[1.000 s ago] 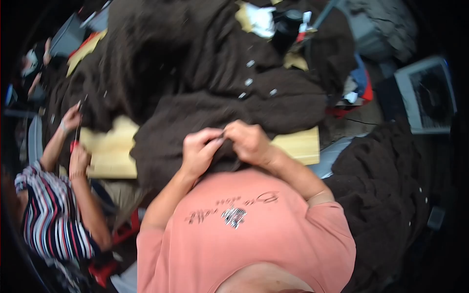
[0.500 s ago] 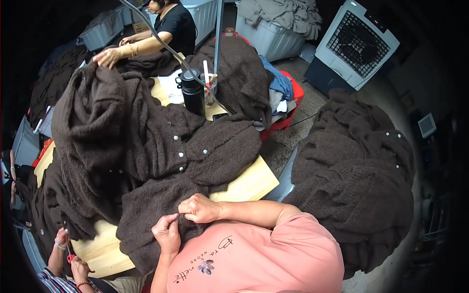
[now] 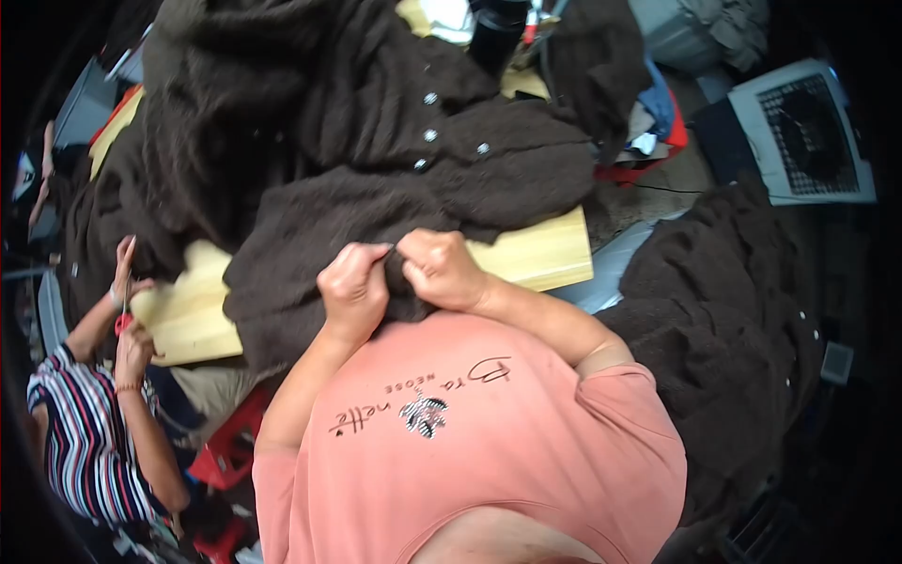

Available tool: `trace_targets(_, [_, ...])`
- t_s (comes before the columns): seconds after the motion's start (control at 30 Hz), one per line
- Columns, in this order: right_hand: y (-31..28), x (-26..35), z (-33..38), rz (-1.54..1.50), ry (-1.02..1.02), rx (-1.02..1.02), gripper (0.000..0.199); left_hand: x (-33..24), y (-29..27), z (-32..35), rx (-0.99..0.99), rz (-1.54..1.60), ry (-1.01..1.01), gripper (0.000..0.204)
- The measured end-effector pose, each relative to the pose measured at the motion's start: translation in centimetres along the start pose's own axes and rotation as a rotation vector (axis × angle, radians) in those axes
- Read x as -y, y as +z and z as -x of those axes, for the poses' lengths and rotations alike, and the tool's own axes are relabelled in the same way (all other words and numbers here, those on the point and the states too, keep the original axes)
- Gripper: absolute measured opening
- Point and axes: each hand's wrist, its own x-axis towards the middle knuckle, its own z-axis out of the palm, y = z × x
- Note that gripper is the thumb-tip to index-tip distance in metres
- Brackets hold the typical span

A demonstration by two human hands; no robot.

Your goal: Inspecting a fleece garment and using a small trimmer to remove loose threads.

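A dark brown fuzzy knit cardigan lies over the table's front edge, close against my body. My left hand is closed, its thumb and forefinger pinched together at the tips. Beside it, my right hand is also closed, fingers curled and knuckles up. The two sets of fingertips nearly meet over a bunched bit of the brown knit between them. Exactly which part they pinch is too small to make out. Beyond my hands, more brown knit bears several shiny round buttons.
At left, a person in a striped shirt holds red-handled scissors. The pale wooden table shows under the garments. A dark bottle stands at the far side. To my right are a brown garment heap and an air cooler.
The view has tipped down toward my body, so the table shows higher up and the far co-worker is out of sight. My hands stay closed together at the brown knit.
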Motion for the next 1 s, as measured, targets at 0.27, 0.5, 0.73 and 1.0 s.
trace_targets(0.27, [1.6,-0.2,-1.0,0.133,-0.127,-0.109,0.014,0.3,0.3,0.5,-0.13,-0.199,0.233,0.017])
trace_targets(0.5, [0.3,0.4,-0.8,0.2,-0.352,-0.088,0.018,-0.5,0.2,0.8,-0.133,0.016,-0.143,0.017])
trace_targets(0.73, [0.0,0.3,-1.3,0.119,-0.305,-0.149,0.019,-0.6,0.0,0.1,-0.154,0.003,0.096,0.019])
trace_targets(1.0, [-0.6,0.8,-1.9,0.0,-0.36,-0.097,0.025,-0.9,-0.7,0.5,-0.145,-0.081,0.339,0.018])
